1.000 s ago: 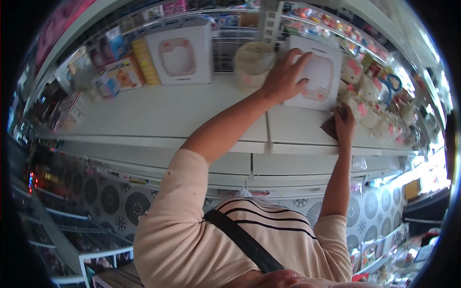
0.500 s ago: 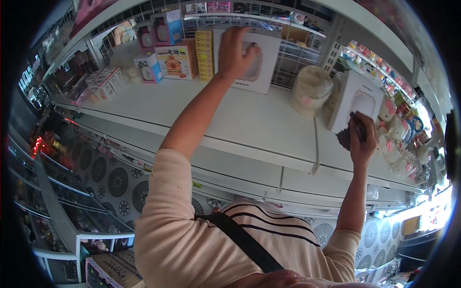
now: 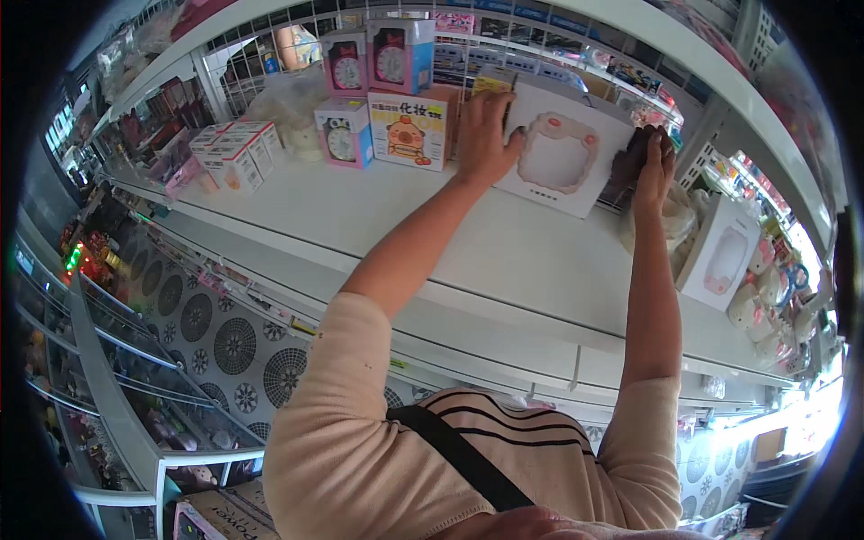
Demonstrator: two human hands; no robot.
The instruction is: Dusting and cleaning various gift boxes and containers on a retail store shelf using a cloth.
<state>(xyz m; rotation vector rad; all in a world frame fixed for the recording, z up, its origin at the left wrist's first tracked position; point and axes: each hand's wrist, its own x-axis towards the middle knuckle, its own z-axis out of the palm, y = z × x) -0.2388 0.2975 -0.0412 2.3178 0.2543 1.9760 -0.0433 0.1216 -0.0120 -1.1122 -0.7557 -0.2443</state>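
1. Far left of the cartoon box (image 3: 409, 133), our landmark, sit small white-and-red boxes (image 3: 236, 155); right up against its left side, the clock boxes (image 3: 344, 132).
2. Just right of the cartoon box, here's the left hand (image 3: 486, 144)! Half a second ago it lay across the front of the large white box (image 3: 562, 148); now it has the left edge, thumb on the front, fingers bent moderately at the side.
3. The large white box is right of the cartoon box, and the yellow carton (image 3: 486, 83), in full view earlier, is now mostly hidden. Its printed window faces the person, top up, the upper edge running down rightward in this view. The front looks nearly as wide as tall; the long axis I can't call.
4. Further right, the right hand (image 3: 654, 171) has come across from the second white box (image 3: 720, 256), fingers curled around a dark cloth (image 3: 625, 166) beside the large box's right side; contact, can't tell.
5. Farthest right of the cartoon box: cream tub (image 3: 681, 220), second white box, white figurines (image 3: 760, 301).
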